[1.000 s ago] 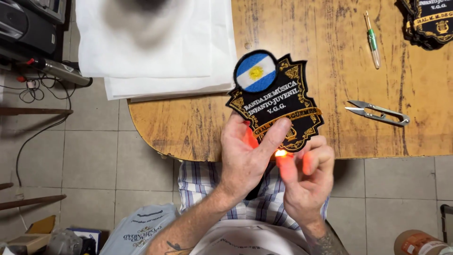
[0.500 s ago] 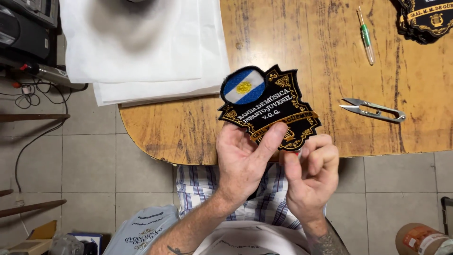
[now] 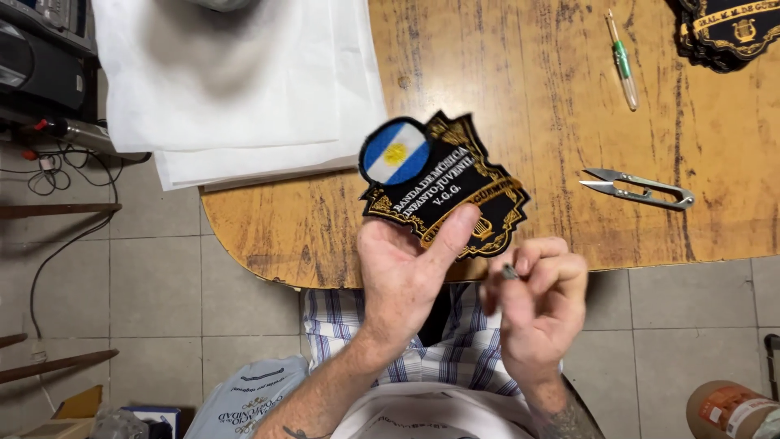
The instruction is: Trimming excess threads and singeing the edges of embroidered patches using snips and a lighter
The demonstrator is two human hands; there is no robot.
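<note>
L hand [image 3: 406,272] holds an embroidered patch [image 3: 443,183] up over the near edge of the wooden bench [image 3: 520,81]: thumb pressed on the patch's lower front, other fingers hidden behind it, so pinched thumb-vs-fingers. R hand [image 3: 540,297] sits just beside it, to the R and a bit lower, fingers curled in, pinching a small dark-tipped item [image 3: 509,272] between thumb and forefinger; too small and blurred to tell what it is. Step in hand, by my read: edge finishing/inspection of the patch, w/ the R hand's item held close to the lower R border. Next move prob. calls for a steady L grip, rotating the patch so the next stretch of border faces the R hand, and keeping the tip at the edge only, off the stitched face. Orientation: patch is black w/ gold trim, round blue-white-blue disc w/ a yellow centre at its upper L; face toward the camera, long axis running diagonal from upper L down to lower R, disc end pointing away from the body. On the bench, well apart: thread snips [image 3: 638,189], a green-handled tool [image 3: 622,61], a stack of similar patches [image 3: 731,28] at far R corner, white fabric sheets [image 3: 244,81] at L.
</note>
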